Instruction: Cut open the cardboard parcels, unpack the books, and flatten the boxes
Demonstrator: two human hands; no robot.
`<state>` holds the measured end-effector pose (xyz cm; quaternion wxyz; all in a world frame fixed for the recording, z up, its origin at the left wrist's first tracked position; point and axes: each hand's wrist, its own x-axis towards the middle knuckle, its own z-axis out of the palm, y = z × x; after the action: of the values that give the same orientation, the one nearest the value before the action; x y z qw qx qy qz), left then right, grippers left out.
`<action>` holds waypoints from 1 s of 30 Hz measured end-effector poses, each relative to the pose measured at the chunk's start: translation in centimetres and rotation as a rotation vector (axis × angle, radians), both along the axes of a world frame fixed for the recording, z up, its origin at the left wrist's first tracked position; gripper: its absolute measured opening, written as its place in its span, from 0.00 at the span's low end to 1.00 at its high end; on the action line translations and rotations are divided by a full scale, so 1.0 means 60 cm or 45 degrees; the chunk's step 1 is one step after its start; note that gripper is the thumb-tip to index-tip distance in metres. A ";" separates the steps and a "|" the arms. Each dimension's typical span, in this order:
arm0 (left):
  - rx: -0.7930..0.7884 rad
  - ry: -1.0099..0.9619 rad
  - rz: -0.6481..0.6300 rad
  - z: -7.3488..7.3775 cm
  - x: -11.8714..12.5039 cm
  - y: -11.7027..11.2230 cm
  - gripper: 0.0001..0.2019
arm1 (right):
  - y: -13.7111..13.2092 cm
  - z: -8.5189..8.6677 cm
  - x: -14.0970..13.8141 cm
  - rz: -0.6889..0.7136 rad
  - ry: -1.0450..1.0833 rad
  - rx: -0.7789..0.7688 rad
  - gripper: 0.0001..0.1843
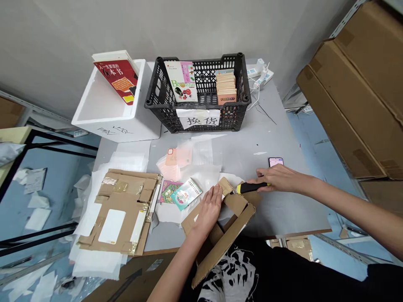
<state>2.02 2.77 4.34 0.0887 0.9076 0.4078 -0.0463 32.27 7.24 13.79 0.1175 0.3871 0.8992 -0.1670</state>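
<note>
My right hand is wrapped round a black and yellow utility knife. Its blade end meets the upper corner of an opened cardboard box, which is tilted over the table's front edge against my body. My left hand lies flat on the box's left side, fingers stretched out and pressing on the cardboard. Just left of that hand are a small book with a teal and white cover and a purple and green booklet. The underside of the box is hidden.
Flattened cardboard is stacked at the table's left over white sheets. Behind stand a white foam box with a red book and a black crate holding books. Translucent wrapping lies mid-table. A phone sits beyond my right hand.
</note>
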 end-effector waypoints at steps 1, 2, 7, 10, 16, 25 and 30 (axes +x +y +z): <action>0.006 0.005 -0.010 0.001 -0.001 0.000 0.29 | 0.001 -0.002 0.003 0.004 0.001 0.007 0.21; 0.014 0.005 -0.016 0.001 -0.002 0.000 0.29 | 0.001 -0.003 0.007 0.010 -0.002 0.017 0.21; 0.033 -0.013 -0.029 -0.002 -0.003 0.000 0.31 | 0.008 0.000 0.016 0.038 -0.033 0.036 0.21; 0.005 -0.013 0.026 -0.008 -0.004 0.005 0.31 | 0.012 0.000 0.002 0.027 -0.047 0.062 0.21; 0.001 -0.055 0.010 -0.005 -0.014 0.013 0.31 | 0.012 0.001 -0.015 0.046 -0.022 0.066 0.20; -0.168 -0.151 0.028 0.004 -0.011 0.028 0.28 | 0.001 0.001 -0.014 0.034 -0.077 0.114 0.21; -0.311 -0.240 0.135 0.020 -0.024 0.030 0.24 | 0.013 0.004 0.003 0.023 -0.102 0.100 0.20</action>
<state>0.58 4.59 5.52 0.2385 0.8676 0.4363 -0.0055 32.46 8.03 14.02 0.1396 0.3898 0.9030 -0.1150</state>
